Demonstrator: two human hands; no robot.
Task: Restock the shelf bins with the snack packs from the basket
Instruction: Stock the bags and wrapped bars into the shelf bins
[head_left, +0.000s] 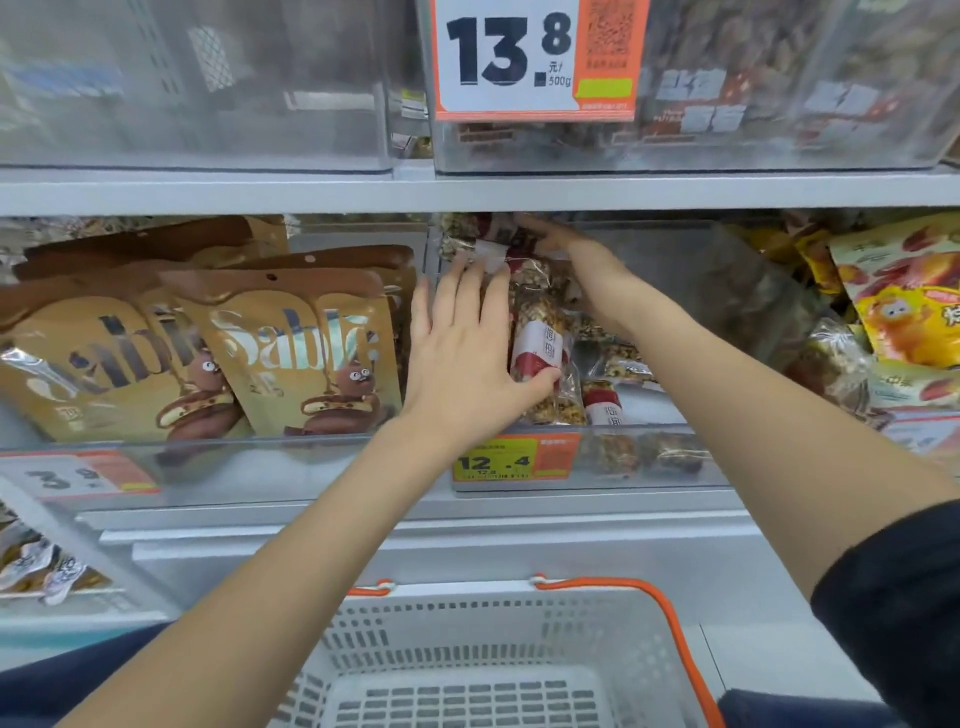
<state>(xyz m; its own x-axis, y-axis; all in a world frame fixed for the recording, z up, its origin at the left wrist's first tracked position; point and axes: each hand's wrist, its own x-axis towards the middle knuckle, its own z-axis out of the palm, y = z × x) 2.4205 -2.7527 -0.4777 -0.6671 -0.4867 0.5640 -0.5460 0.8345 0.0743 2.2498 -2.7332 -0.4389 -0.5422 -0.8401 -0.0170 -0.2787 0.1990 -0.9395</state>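
Both my hands are inside a clear shelf bin (649, 457) on the middle shelf, among nut-bar snack packs with red and white labels. My left hand (462, 343) lies with fingers spread against a stack of these snack packs (540, 338), its thumb hooked under one. My right hand (556, 236) reaches to the back of the bin and touches the top packs (493, 234); its fingers are partly hidden. More packs (602, 400) lie on the bin floor. Below, the white basket (467, 654) with orange handles shows a bare bottom.
Brown Sable cookie bags (291, 353) fill the bin to the left. Yellow and red snack bags (904, 312) sit to the right. A shelf board (467, 189) runs just above my hands, with clear bins and a 13.8 price tag (509, 57) over it.
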